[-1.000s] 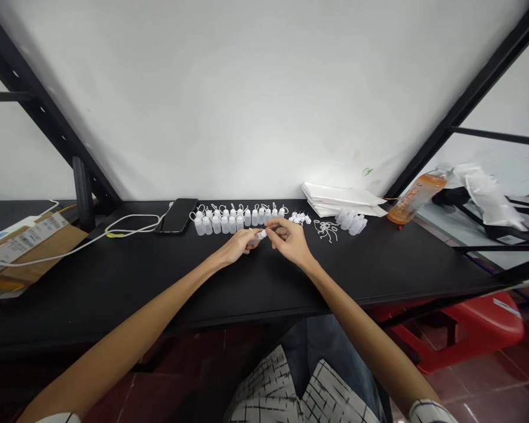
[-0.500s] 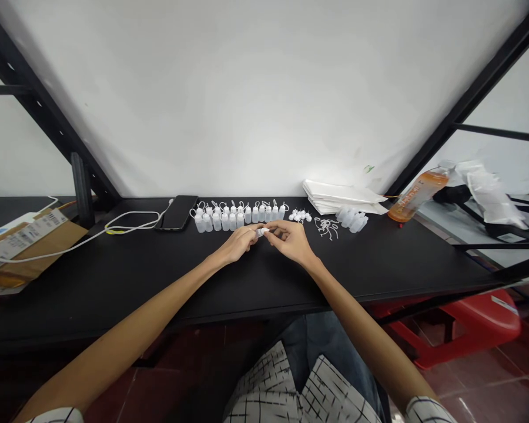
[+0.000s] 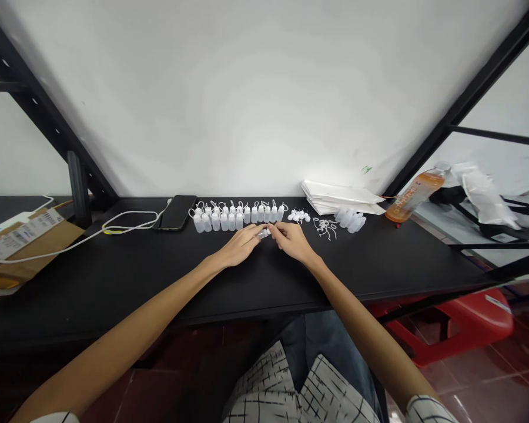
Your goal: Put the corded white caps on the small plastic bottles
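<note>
Between my two hands lies a small translucent squeeze bottle (image 3: 263, 234) on its side, its white top toward the right. My left hand (image 3: 240, 245) is closed around the bottle's body, with the fingers stretched along its far side. The fingertips of my right hand (image 3: 290, 238) pinch the white top and hide most of it. Just beyond my hands, several capped bottles (image 3: 224, 221) stand upright in rows with looped white straps. Loose white caps with thin tips (image 3: 298, 216) and a heap of white straps (image 3: 325, 227) lie to the right of my right hand.
Several uncapped bottles (image 3: 350, 220) stand grouped at the right, before a stack of white paper (image 3: 339, 195). An orange drink bottle (image 3: 417, 194) leans at the far right. A black phone (image 3: 175, 212), a white cable (image 3: 127, 226) and a cardboard parcel (image 3: 30, 241) lie leftward.
The fingers of my left hand have straightened along the bottle. My right fingers have shifted slightly right and closed over its white top, which shows less than before.
</note>
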Demonstrator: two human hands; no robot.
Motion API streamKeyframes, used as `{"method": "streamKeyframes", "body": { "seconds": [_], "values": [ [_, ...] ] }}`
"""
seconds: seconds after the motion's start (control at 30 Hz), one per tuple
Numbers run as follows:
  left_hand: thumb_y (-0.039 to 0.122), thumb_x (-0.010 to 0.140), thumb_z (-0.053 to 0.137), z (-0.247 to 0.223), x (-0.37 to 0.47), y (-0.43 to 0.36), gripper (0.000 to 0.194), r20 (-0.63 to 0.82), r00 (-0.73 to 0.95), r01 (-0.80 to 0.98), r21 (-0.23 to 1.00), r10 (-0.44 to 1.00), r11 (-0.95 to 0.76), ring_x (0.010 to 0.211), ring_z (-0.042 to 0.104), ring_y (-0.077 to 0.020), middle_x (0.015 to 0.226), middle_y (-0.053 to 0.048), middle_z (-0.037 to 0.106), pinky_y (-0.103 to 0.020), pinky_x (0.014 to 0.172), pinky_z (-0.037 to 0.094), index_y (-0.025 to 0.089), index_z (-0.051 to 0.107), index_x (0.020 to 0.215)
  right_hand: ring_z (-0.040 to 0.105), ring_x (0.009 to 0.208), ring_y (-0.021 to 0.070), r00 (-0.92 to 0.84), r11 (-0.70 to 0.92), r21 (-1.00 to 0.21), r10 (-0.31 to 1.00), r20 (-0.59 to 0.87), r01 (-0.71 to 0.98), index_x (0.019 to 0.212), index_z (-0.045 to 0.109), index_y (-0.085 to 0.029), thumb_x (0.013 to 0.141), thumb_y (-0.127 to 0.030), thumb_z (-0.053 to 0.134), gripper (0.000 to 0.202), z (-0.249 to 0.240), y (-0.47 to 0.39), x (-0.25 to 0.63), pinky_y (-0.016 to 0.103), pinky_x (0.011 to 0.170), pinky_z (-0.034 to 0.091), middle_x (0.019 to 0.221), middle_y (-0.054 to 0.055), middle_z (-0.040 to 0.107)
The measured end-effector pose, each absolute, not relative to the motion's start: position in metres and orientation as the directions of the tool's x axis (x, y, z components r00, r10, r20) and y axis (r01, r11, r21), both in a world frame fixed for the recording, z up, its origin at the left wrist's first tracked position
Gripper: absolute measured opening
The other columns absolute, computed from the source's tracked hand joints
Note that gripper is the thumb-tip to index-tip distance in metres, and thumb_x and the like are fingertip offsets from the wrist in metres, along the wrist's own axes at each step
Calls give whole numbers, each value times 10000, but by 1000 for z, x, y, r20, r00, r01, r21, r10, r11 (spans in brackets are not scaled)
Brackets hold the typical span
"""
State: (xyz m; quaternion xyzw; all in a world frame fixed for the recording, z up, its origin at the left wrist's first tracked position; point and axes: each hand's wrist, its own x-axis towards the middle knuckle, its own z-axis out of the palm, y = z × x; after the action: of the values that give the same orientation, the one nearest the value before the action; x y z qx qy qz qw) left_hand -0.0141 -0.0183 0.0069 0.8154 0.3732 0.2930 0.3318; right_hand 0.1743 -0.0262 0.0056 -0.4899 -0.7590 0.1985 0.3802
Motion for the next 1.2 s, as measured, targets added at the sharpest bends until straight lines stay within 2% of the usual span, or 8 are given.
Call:
{"method": "streamKeyframes", "body": {
  "seconds": [0.2,0.3,0.53,0.7,0.87,1.07,1.2],
  "values": [
    [317,938,398,4,-16,-15,378,267,587,400,725,764,-560,739,510,-161,827,-25,526,-314,785,418,174,586,1232,447,446,108,-197,390,-738,920,339,551,517,440,-190,915,-561,424,544,3,-23,176,230,499,359,445,-25,448],
    [305,932,398,1,-15,-13,382,275,580,416,709,767,-569,704,511,-153,806,-21,545,-302,746,423,175,596,1231,461,448,103,-188,382,-758,924,334,529,532,478,-182,906,-569,438,540,1,-22,177,225,483,369,477,-18,478],
    [304,903,473,-4,-14,-12,432,241,537,389,779,809,-491,671,567,-140,853,-38,637,-279,667,439,161,501,1309,525,434,91,-159,389,-878,921,357,279,819,611,-156,798,-553,625,398,-5,-18,178,209,412,395,636,-2,590],
    [352,886,509,-1,-15,-12,329,233,530,288,855,815,-432,695,595,-143,867,-47,643,-268,632,457,159,533,1151,608,524,141,-213,368,-913,920,330,174,923,644,-132,753,-524,685,429,-8,-15,180,208,373,416,688,42,644],
    [341,875,521,-1,-15,-14,282,239,545,275,854,803,-441,723,613,-150,897,-53,649,-289,675,476,165,548,1094,565,460,119,-244,352,-898,925,291,265,875,654,-130,771,-546,655,429,-7,-15,184,211,381,390,636,31,639],
    [288,875,508,-2,-14,-15,265,261,557,355,784,789,-509,710,623,-153,868,-36,662,-292,703,470,177,554,1112,484,431,98,-249,416,-739,909,334,530,567,563,-167,891,-551,494,507,-2,-21,183,226,511,391,431,-23,497],
    [283,880,502,-1,-14,-14,267,254,554,368,779,792,-508,709,624,-153,849,-33,662,-281,687,457,173,568,1114,490,477,106,-234,441,-670,895,379,598,522,551,-166,924,-550,430,569,-1,-21,183,229,520,367,476,1,529]
  ]
}}
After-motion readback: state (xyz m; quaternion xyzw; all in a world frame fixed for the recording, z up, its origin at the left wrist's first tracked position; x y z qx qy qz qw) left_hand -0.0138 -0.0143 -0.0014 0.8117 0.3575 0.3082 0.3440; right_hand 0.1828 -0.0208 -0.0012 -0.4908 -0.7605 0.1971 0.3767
